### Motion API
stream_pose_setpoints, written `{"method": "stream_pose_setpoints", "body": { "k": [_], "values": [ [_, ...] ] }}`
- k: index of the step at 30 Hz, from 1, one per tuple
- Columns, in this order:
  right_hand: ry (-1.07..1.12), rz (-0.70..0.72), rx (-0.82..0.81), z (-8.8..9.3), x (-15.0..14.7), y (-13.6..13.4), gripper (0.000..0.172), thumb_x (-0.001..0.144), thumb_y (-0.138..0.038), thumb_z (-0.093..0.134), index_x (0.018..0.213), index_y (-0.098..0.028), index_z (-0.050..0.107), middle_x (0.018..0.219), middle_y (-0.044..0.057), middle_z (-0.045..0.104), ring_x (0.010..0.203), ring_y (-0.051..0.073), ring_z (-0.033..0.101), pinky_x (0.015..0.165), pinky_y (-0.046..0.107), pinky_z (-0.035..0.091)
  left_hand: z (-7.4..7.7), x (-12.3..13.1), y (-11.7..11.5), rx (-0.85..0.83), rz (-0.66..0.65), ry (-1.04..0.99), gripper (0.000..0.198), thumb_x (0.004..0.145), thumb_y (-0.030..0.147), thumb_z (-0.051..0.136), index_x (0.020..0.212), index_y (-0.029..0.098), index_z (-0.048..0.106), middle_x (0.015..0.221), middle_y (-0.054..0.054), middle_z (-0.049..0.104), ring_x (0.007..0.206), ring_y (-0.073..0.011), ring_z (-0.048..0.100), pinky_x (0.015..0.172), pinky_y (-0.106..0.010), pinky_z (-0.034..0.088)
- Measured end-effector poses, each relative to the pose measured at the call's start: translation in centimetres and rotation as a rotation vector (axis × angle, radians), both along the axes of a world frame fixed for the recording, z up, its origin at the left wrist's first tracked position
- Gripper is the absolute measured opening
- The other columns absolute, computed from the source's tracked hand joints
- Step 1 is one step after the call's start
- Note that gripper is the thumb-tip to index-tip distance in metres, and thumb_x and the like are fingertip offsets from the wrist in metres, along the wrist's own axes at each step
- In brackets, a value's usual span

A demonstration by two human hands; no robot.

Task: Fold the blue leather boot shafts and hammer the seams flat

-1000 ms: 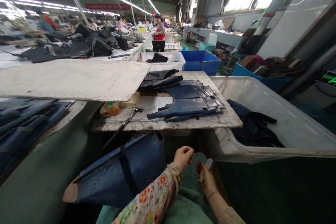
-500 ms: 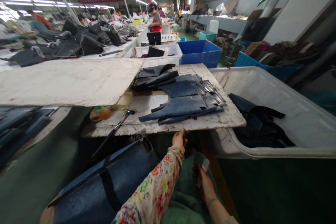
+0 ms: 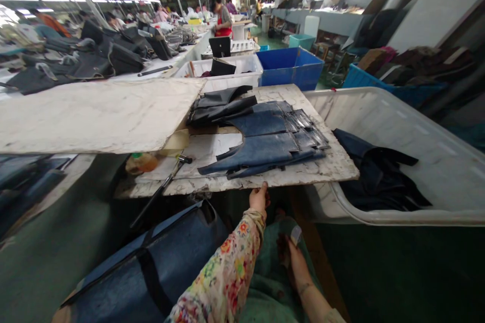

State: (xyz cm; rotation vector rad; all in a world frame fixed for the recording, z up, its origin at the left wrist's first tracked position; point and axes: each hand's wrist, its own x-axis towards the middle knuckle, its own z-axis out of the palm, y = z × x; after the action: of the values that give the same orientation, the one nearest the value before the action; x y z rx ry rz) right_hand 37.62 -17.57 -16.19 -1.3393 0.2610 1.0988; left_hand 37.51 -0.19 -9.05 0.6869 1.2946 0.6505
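Observation:
My left hand [image 3: 259, 198], below a floral sleeve, has its fingers curled at the front edge of a worn white board [image 3: 333, 170]. A fingertip touches that edge, and the underside of the grip is hidden. Low over my green apron [image 3: 261, 282], my right hand [image 3: 296, 262] is closed around a small translucent piece [image 3: 296, 234], its fingers partly in shadow. Dark blue cut leather-like pieces [image 3: 265, 136] lie overlapped on the board, with black pieces [image 3: 223, 103] behind them. A hammer [image 3: 166, 181] rests at the board's left, its handle past the edge.
A blue bag-like piece with a black strap [image 3: 151, 267] stands at lower left. A white bin [image 3: 379, 217] holding dark pieces [image 3: 375, 176] is at right. A raised pale board [image 3: 94, 116] overhangs at left. A blue bin [image 3: 291, 68] and a person in red [image 3: 223, 22] are farther back.
The view has shifted slightly, so the board and bins sit a little differently in the picture. Both hands keep nearly the same pose and place.

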Motion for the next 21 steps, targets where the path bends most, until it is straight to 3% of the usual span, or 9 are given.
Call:
{"method": "stream_pose_setpoints", "body": {
  "k": [7,15,21],
  "values": [
    [0.004,-0.013,-0.051,-0.4,0.1,-0.3,0.052,0.053,-0.055,0.073,0.086,-0.016,0.062,0.062,-0.001,0.062,0.051,0.013,0.056,0.043,0.023,0.039,-0.9,-1.0,0.1,0.099,0.069,0.072,0.045,0.063,0.059,0.062,0.068,0.016,0.048,0.063,0.003,0.051,0.046,-0.0063,0.048,0.039,-0.017,0.035],
    [0.001,-0.009,-0.046,-0.1,-0.1,-0.3,0.053,0.053,-0.056,0.072,0.084,-0.015,0.06,0.061,-0.002,0.063,0.052,0.012,0.058,0.045,0.021,0.04,-1.4,-1.7,0.2,0.203,0.08,0.154,0.034,0.079,0.048,0.052,0.066,0.016,0.047,0.057,0.005,0.048,0.042,-0.0062,0.047,0.036,-0.017,0.034],
    [-0.05,-0.009,-0.03,-0.3,-0.1,-0.4,0.053,0.053,-0.056,0.071,0.085,-0.015,0.06,0.063,-0.001,0.063,0.052,0.012,0.057,0.044,0.021,0.04,-1.5,-2.3,0.3,0.206,0.045,0.165,0.025,0.09,0.036,0.045,0.089,0.013,0.054,0.071,0.002,0.054,0.049,-0.0054,0.048,0.042,-0.018,0.04]
  ]
}}
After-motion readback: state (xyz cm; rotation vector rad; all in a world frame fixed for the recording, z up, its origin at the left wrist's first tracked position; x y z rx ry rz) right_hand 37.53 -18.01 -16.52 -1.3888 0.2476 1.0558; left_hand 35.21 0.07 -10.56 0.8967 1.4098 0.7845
